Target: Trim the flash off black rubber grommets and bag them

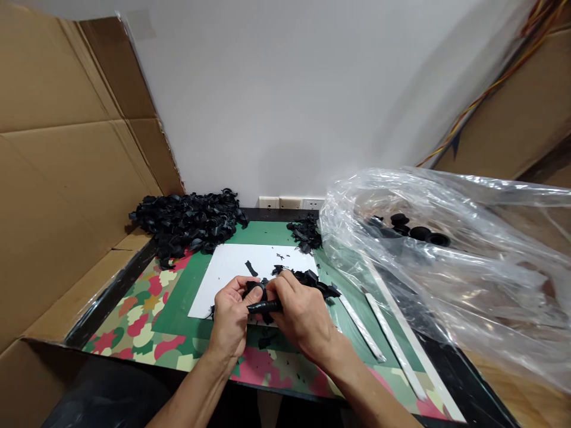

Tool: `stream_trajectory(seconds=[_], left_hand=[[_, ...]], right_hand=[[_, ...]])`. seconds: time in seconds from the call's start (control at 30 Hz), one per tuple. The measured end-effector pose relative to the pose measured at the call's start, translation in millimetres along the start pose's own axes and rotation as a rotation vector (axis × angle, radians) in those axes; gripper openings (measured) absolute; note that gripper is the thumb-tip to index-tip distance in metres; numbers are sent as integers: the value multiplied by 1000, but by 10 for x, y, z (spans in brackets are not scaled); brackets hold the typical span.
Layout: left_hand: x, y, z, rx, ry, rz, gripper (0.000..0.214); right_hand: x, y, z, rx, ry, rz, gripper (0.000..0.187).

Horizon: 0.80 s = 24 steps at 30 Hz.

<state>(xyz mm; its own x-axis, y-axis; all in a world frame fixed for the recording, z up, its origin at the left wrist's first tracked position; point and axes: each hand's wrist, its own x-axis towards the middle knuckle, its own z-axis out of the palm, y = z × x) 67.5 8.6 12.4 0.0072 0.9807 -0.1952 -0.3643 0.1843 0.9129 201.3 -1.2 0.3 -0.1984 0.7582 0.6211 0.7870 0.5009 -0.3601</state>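
Note:
My left hand [229,315] pinches a small, curved black rubber part [255,291] between thumb and fingers, above a white sheet [209,285]. Close against it, my right hand [301,312] is closed around a black rod-shaped thing [265,307], whose far end is hidden by the fingers. Whether it is a tool handle I cannot tell. Black scraps [312,278] lie just beyond my right hand, and one loose strip [251,268] rests on the sheet behind the rubber part.
A large heap of black rubber parts [191,220] fills the back left, with a smaller pile of shavings [306,232] behind the sheet. Two white-wrapped sticks [362,328] lie at right. A clear plastic bag [401,261] holds round black caps [420,233]. Cardboard [66,148] walls the left.

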Motion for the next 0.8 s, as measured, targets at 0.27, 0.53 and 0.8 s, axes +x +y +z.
stream_trajectory(seconds=[0.27, 0.53, 0.8], left_hand=[[61, -3, -71, -116, -75, -128, 43], [111, -49, -100, -177, -96, -190, 43], [108, -4, -66, -13, -81, -64, 38]], right_hand=[[29, 257, -148, 365, 40, 495, 18], [-16, -38, 9, 674, 93, 286, 8], [-44, -50, 86, 146, 14, 130, 19]])
